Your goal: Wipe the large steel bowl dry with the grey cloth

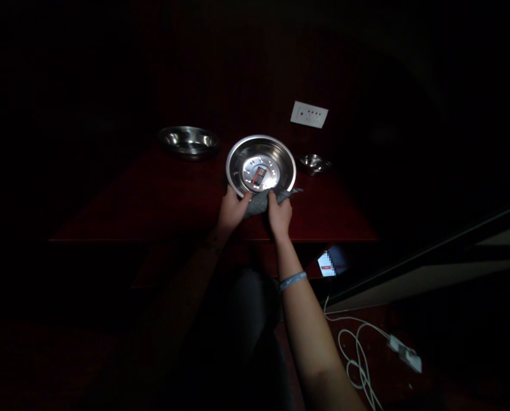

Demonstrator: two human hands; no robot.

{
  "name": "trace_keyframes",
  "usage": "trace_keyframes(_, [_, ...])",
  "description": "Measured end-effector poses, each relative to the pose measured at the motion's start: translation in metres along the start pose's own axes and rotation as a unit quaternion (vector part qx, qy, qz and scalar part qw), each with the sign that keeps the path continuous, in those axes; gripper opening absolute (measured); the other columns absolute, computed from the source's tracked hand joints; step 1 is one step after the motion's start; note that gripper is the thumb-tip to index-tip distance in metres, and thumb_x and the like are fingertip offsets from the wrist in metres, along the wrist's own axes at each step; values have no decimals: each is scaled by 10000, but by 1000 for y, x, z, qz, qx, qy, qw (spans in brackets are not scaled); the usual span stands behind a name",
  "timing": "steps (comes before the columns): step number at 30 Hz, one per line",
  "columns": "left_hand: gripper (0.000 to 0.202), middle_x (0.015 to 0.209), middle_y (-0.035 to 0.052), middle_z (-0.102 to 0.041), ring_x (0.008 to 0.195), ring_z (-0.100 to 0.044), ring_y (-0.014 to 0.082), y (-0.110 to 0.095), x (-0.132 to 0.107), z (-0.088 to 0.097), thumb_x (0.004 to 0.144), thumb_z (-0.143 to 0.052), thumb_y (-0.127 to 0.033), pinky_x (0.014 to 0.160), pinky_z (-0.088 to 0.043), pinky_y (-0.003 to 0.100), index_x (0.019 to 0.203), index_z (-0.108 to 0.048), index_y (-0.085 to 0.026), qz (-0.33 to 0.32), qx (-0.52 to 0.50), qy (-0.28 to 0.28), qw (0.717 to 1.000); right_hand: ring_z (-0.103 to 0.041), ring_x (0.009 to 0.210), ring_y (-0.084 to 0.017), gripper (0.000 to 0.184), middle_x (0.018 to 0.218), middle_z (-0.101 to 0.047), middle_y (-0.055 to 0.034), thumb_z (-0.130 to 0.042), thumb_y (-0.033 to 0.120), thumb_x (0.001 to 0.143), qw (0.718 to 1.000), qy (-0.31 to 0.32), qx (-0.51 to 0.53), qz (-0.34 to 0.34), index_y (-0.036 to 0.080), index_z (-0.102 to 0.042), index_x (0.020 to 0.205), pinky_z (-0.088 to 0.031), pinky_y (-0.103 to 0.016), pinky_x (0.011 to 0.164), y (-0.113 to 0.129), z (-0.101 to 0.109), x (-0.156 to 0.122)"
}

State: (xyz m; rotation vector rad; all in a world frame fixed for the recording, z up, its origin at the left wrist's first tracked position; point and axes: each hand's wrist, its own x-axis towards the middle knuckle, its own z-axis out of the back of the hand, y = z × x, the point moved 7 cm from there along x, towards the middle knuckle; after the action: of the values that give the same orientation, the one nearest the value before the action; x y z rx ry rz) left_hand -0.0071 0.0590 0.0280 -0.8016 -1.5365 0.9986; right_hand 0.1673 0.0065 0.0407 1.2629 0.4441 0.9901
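Note:
A shiny steel bowl (284, 157) with a label on its inner bottom is tilted toward me above the dark red table. My left hand (232, 210) grips its near left rim, thumb on the inside edge. At the near right rim, my right hand (280, 216) is closed on a grey-green cloth (258, 204), pressing it against the bowl's edge. The cloth hangs between both hands, and one corner sticks out to the right. Fingers under the bowl are hidden.
On the table (160, 211), a wide steel bowl (189, 149) stands at the back left and a small steel dish (314, 164) at the right. A white socket plate (309, 115) is behind. White cables and a power strip (404, 353) lie on the floor at lower right.

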Motion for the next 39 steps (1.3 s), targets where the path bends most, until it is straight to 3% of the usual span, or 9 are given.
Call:
trace_keyframes(14, [480,1114,97,-705,1140,-638,277,-2,-2,0,737,-728,-219,1072,-451,426,1194,-586,-183,6,38,4,999,-709,1045,-263,301,984,-764,-128,-573,422,900,1000,-3,-1,9,165,-707,984,-533,-326,885,2,1,0])
trace_keyframes(22, [389,1027,88,-715,1007,-684,254,5,-1,0,781,-695,-229,1015,-498,430,1154,-594,-179,12,46,9,999,-697,1067,-258,307,1053,-755,-144,-571,405,900,1000,5,15,5,151,-702,1012,-519,-329,922,0,0,0])
trace_keyframes(39, [380,1080,99,-718,1017,-692,233,8,3,-1,815,-666,-227,954,-534,382,1180,-572,-174,-20,76,18,997,-684,1084,-270,305,1071,-746,-142,-598,393,888,998,6,57,-3,136,-694,1022,-507,-356,946,0,0,0])
